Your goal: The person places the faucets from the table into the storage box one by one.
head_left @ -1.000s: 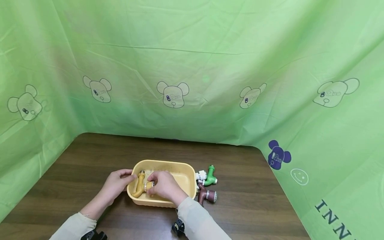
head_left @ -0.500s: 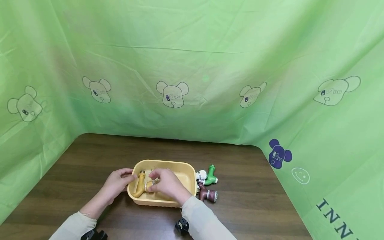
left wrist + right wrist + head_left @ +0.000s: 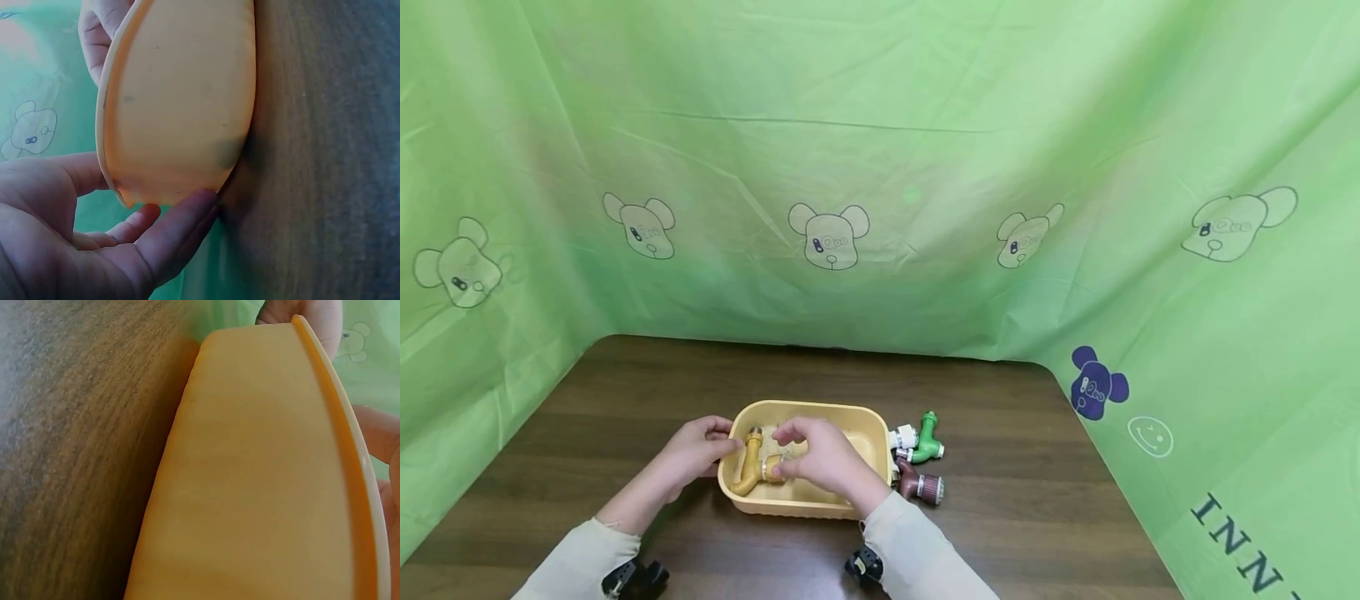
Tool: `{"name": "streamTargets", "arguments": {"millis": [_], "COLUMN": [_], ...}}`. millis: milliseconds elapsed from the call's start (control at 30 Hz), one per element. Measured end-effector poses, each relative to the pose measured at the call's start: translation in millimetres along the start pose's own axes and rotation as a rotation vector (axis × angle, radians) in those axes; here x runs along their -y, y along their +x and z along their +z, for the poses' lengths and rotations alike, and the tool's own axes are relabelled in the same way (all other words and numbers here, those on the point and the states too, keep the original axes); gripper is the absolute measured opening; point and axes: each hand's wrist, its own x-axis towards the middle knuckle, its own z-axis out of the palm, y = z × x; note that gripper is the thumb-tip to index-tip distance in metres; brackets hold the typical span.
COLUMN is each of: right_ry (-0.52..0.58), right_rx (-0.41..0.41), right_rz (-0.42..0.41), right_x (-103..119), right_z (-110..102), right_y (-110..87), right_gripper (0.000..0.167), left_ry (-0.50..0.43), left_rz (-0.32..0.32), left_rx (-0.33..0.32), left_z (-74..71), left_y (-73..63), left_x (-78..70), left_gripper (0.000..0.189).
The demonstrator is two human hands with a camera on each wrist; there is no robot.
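A yellow plastic tub (image 3: 850, 410) stands on the wooden table in the head view. Inside its left end lies a yellow faucet (image 3: 750, 463), its ribbed knob pointing right. My left hand (image 3: 695, 451) grips the tub's left end; in the left wrist view the thumb is at the rim and the fingers lie along the outer wall (image 3: 181, 106). Over the tub is my right hand (image 3: 829, 457), thumb right at the faucet's knob and forefinger raised well apart from it. The tub's side wall (image 3: 262, 462) hides most of the right hand in the right wrist view.
Close against the tub's right end lie a green faucet (image 3: 928, 440), a maroon faucet (image 3: 925, 487) and a white faucet (image 3: 904, 437), the white one partly hidden. A green printed curtain (image 3: 880, 308) rises behind the table (image 3: 1000, 433) and along both sides.
My right hand has drawn slightly to the right, its finger and thumb spreading from the faucet's knob. The yellow faucet lies as before, and my left hand has stayed at the tub's end.
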Motion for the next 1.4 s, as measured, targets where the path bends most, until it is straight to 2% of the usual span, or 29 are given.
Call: {"name": "streamTargets", "arguments": {"millis": [167, 667, 967, 1133, 1400], "right_ry": [0.015, -0.049, -0.031, -0.01, -0.02], "right_rx": [0.01, -0.021, -0.041, -0.049, -0.114], "right_rz": [-0.004, -0.053, -0.09, -0.082, -0.084], "right_x": [1.7, 4.9, -3.0, -5.0, -15.0], "right_z": [-3.0, -26.3, -36.4, -44.5, -55.6], "right_y": [-3.3, -19.4, -28.7, -35.0, -42.4], "right_gripper": [0.041, 0.041, 0.041, 0.04, 0.038], "left_ry": [0.018, -0.001, 0.0, -0.001, 0.011], "left_rz": [-0.017, -0.028, -0.03, -0.015, -0.018], "left_rx": [0.008, 0.035, 0.045, 0.051, 0.032], "left_z": [-0.4, -1.2, -3.3, -3.7, -1.3], "left_y": [0.9, 0.9, 1.5, 0.7, 0.8], "left_x": [-2.5, -6.6, -3.8, -4.4, -3.8], "left_gripper": [0.047, 0.045, 0.046, 0.046, 0.045]}}
